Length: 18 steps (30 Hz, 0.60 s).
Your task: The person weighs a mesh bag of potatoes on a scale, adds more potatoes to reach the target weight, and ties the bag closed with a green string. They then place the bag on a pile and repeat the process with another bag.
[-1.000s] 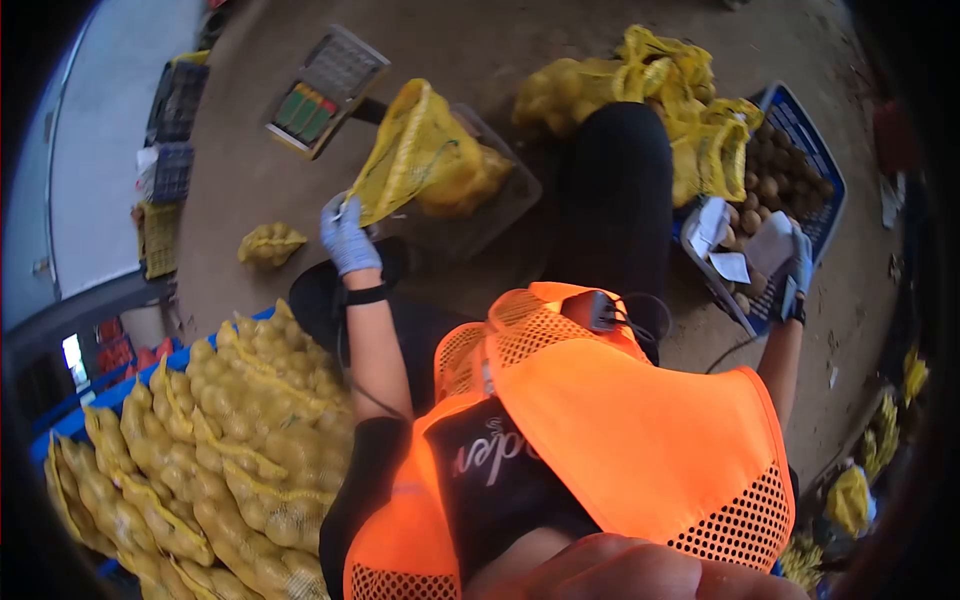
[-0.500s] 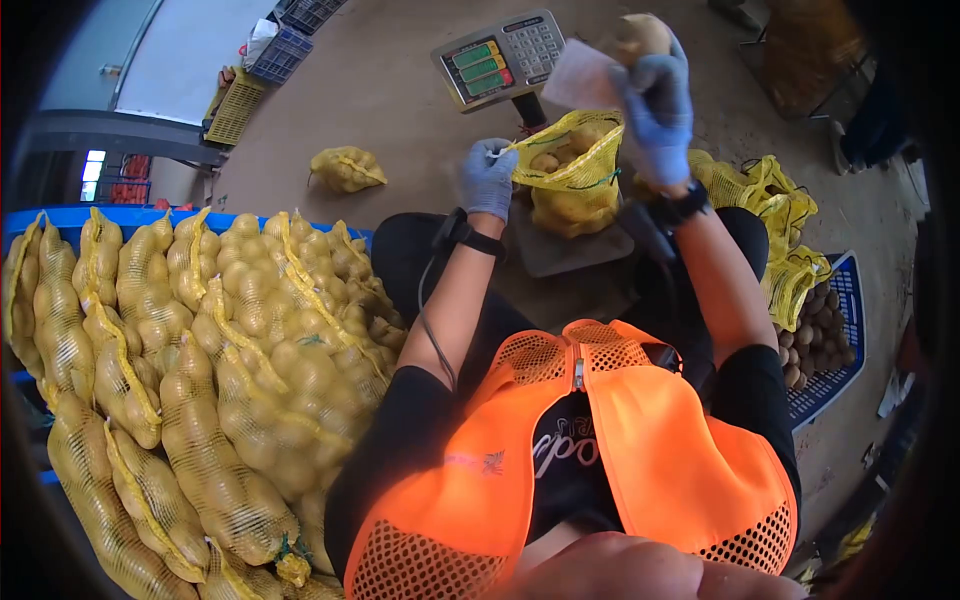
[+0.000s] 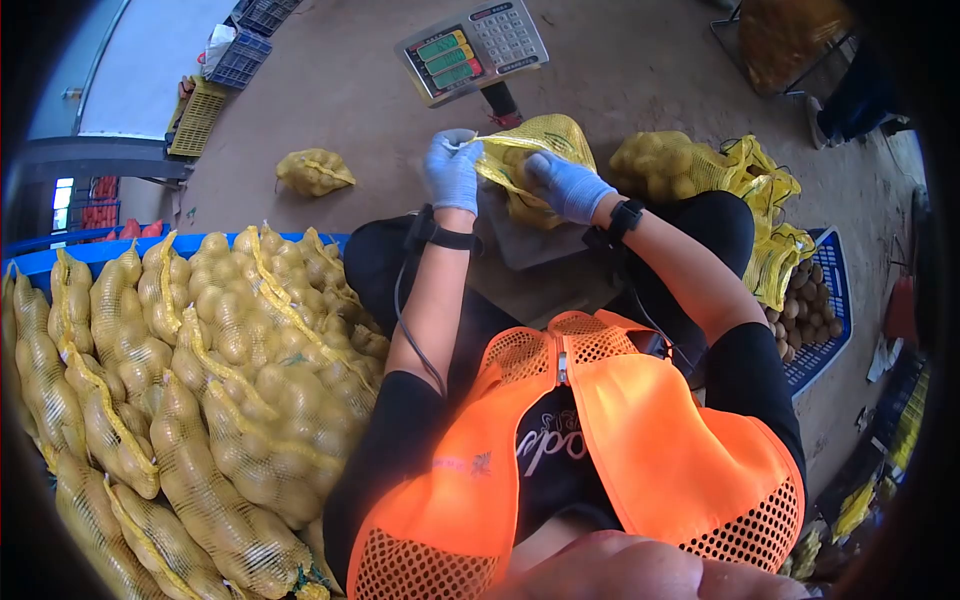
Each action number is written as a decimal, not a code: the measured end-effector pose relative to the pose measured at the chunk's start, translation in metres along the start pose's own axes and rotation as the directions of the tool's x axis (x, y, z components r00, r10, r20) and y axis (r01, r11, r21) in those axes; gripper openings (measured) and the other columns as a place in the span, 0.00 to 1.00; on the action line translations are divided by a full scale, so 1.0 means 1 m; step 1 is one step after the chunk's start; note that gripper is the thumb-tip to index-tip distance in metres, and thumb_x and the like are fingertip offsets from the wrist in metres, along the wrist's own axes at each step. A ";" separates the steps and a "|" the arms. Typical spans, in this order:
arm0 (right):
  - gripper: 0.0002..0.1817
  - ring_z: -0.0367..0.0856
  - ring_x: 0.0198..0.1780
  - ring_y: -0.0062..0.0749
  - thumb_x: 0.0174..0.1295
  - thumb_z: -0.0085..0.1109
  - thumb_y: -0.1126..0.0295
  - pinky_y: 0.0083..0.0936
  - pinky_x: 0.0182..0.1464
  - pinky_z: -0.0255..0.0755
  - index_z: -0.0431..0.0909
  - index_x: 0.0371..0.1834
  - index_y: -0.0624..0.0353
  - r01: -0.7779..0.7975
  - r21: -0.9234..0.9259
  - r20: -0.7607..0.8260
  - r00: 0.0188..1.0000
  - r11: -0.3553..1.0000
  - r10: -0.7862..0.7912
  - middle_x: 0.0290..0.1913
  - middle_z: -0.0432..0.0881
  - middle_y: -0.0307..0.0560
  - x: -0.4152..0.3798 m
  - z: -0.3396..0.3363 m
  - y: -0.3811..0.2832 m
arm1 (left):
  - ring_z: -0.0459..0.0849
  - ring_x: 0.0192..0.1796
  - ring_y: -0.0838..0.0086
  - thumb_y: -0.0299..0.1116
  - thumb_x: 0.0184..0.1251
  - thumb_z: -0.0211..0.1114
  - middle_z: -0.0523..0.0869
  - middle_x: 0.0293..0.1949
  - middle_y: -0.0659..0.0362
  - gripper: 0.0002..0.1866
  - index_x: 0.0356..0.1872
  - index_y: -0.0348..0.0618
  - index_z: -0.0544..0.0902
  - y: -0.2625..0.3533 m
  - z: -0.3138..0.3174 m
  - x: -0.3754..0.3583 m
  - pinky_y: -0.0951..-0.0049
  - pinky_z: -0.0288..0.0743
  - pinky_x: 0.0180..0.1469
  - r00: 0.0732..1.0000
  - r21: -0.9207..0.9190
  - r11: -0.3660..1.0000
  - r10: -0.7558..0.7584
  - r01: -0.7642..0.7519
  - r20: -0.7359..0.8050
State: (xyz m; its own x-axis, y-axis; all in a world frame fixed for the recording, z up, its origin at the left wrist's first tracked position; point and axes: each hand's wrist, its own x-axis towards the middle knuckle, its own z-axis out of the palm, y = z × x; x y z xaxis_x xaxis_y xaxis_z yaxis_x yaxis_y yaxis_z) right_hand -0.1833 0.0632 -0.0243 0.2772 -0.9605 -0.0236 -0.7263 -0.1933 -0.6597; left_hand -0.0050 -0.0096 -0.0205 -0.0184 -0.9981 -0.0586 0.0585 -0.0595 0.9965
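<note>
A yellow mesh bag (image 3: 548,140) of potatoes stands on the platform (image 3: 540,248) of a digital scale in front of me. My left hand (image 3: 453,172), in a pale blue-grey glove, is closed on the left edge of the bag's mouth and pulls it taut. My gloved right hand (image 3: 570,187) is at the bag's near side, its fingers curled against the mesh. The fingertips of that hand are partly hidden by the netting. The scale's display panel (image 3: 472,52) rises just beyond the bag.
Filled potato bags (image 3: 235,370) lie piled in a blue bin (image 3: 330,240) at my left. One small bag (image 3: 315,172) sits on the floor. To the right are more filled bags (image 3: 665,165) and a blue crate (image 3: 828,335) with loose potatoes. A person's leg (image 3: 858,100) shows far right.
My right hand has come down from above the bag, where it held a potato and a pale flat piece, to the mesh. Neither item shows now. The bag's mouth has been drawn narrower.
</note>
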 end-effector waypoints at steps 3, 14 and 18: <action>0.17 0.77 0.52 0.50 0.57 0.54 0.67 0.40 0.52 0.72 0.71 0.49 0.59 -0.208 -0.290 -0.249 0.959 0.934 0.136 0.50 0.77 0.56 0.007 -0.012 0.011 | 0.79 0.25 0.82 0.24 0.57 0.65 0.82 0.30 0.63 0.08 0.38 0.45 0.79 0.015 0.001 -0.001 0.83 0.72 0.21 0.996 0.052 0.994 -0.093 0.093 -0.007; 0.17 0.80 0.45 0.48 0.63 0.51 0.55 0.37 0.47 0.73 0.79 0.43 0.56 -0.170 -0.289 -0.182 0.976 0.942 0.120 0.40 0.82 0.54 -0.017 -0.074 0.007 | 0.78 0.26 0.83 0.26 0.59 0.64 0.82 0.31 0.65 0.08 0.39 0.47 0.80 0.002 -0.005 0.003 0.83 0.69 0.22 0.996 0.095 0.995 0.012 -0.020 0.086; 0.17 0.78 0.44 0.47 0.58 0.60 0.56 0.35 0.47 0.73 0.79 0.43 0.55 -0.120 -0.200 -0.484 0.875 0.972 0.009 0.41 0.81 0.50 -0.032 -0.088 0.010 | 0.77 0.26 0.84 0.27 0.61 0.63 0.82 0.30 0.64 0.07 0.40 0.46 0.80 0.000 -0.004 0.000 0.84 0.69 0.22 0.987 0.144 0.990 -0.020 -0.004 0.162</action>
State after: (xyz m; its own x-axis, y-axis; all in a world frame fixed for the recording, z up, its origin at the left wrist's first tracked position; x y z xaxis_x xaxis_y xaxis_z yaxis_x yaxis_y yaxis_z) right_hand -0.2546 0.0740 0.0357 -0.0682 -0.9390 0.3371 -0.8656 -0.1124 -0.4880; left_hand -0.0005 -0.0095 -0.0206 -0.1813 -0.9811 -0.0677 -0.0856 -0.0528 0.9949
